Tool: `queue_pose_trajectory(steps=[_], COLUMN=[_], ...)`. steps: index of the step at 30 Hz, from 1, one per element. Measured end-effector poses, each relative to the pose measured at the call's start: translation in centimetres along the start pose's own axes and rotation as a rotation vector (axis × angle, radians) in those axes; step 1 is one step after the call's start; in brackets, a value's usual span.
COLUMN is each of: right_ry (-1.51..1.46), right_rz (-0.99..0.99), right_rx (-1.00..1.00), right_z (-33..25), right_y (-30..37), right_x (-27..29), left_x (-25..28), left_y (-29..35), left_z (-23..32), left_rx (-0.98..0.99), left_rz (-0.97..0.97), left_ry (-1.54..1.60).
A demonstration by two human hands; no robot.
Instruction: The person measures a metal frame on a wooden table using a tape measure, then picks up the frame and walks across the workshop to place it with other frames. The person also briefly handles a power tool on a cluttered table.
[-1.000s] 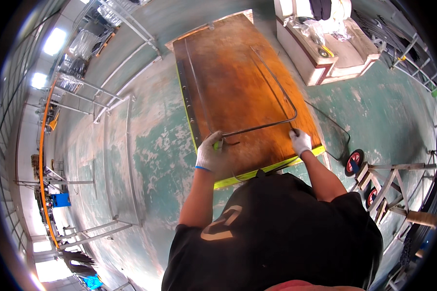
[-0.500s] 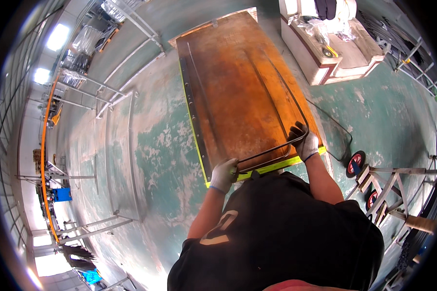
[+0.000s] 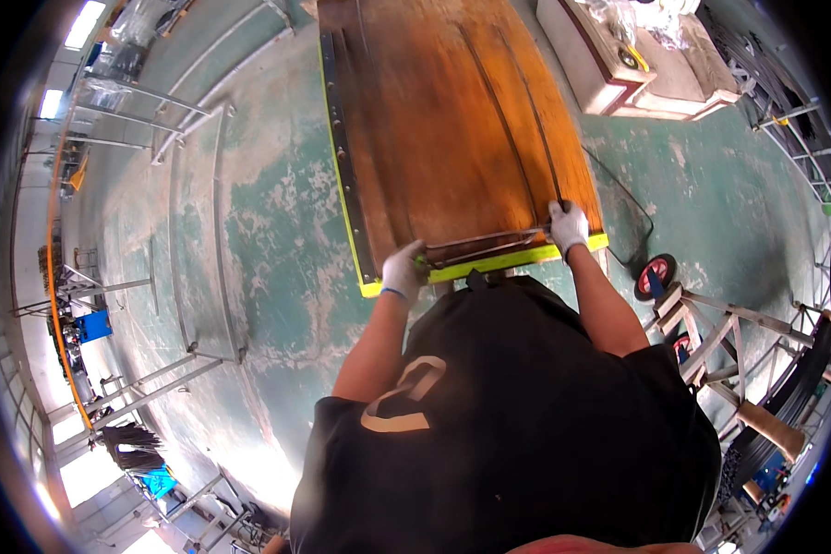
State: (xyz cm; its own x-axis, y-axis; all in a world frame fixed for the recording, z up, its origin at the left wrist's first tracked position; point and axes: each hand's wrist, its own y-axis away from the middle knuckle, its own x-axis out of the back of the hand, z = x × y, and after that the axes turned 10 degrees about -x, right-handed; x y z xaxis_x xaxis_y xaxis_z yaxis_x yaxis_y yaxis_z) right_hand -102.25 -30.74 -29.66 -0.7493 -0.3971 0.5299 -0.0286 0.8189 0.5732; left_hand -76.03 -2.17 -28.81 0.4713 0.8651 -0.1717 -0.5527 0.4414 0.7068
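The largest thing is a brown-orange work table (image 3: 425, 120), running from the top centre of the frame to the middle, its near edge trimmed with a lime-green strip (image 3: 462, 270). Smaller, at the upper right, stands a pale armchair (image 3: 600, 69), well apart from the hands.

The thin metal rod frame (image 3: 544, 138) is over the right and near part of the table; one long rod runs upward in the picture, and a crossbar spans the gap between the hands, close to the strip. A second dark line runs beside the long rod; I cannot tell whether it is a shadow or another rod.

The gloved right hand (image 3: 571, 226), right of centre, pinches the frame near its corner. The gloved left hand (image 3: 403, 270) appears closed on the crossbar's left end, though blur softens the grip.

As I judge it, the frame is already shaped and brought to the near edge, but not yet released; whatever else is left cannot be told.
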Motion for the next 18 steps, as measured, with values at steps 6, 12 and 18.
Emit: queue_pose_trajectory(steps=[6, 12, 18], right_ry=[-0.221, -0.16, 0.292], right_rz=[-0.033, 0.066, 0.468], right_rx=[-0.05, -0.016, 0.301], right_z=[-2.1, -2.4, -1.5], right_y=[-2.5, -6.4, -4.6], right_x=[0.1, 1.0, 1.8], left_x=[-1.8, -3.2, -1.2], left_y=[1.2, 2.6, 3.6], left_z=[2.9, 0.2, -2.2], left_rx=[-0.047, -0.402, -0.412], left_rz=[0.085, 0.001, 0.14], left_ry=[-0.001, -0.74, -0.966])
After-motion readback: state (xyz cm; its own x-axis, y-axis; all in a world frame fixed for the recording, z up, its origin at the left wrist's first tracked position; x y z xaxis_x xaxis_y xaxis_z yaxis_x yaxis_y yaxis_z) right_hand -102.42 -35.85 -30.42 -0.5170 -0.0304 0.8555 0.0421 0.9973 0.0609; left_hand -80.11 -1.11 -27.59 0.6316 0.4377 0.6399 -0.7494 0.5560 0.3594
